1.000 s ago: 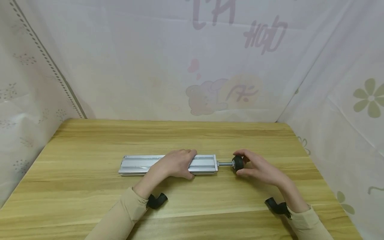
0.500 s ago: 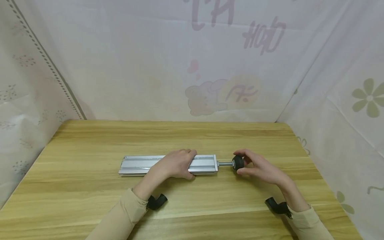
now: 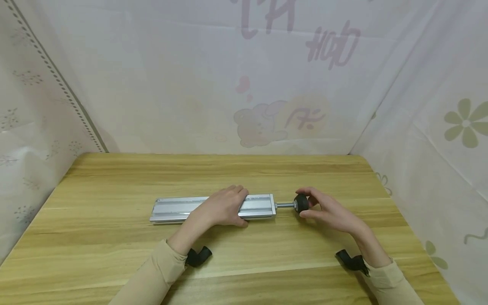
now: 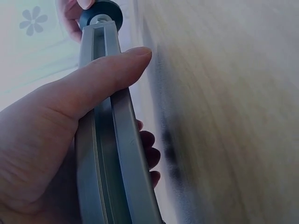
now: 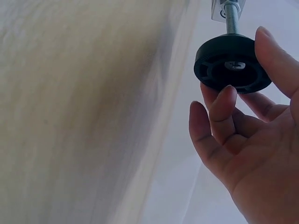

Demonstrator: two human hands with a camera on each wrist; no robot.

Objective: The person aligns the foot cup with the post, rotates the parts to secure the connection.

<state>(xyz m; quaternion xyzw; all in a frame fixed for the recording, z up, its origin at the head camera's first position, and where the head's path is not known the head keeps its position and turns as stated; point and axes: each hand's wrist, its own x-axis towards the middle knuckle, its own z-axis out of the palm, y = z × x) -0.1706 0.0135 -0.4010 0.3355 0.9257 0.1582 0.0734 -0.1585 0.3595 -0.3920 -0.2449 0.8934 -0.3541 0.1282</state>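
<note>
A silver aluminium profile with grooves lies left to right over the table in the head view. My left hand grips it right of its middle; in the left wrist view the thumb crosses the grooved side and fingertips show beyond the far edge. From the profile's right end cap sticks a threaded rod, which carries a black round levelling foot. My right hand pinches that foot's rim between thumb and fingers. The right wrist view shows the foot's hollow underside with a screw head at its centre.
A wood-grain table lies under both hands. Pale printed cloth hangs behind it and along both sides. Black curved pieces are fixed at both wrists, close over the tabletop.
The profile's right end and the levelling foot have risen slightly in the head view, both hands keeping their holds. The head view itself has shifted a little.
</note>
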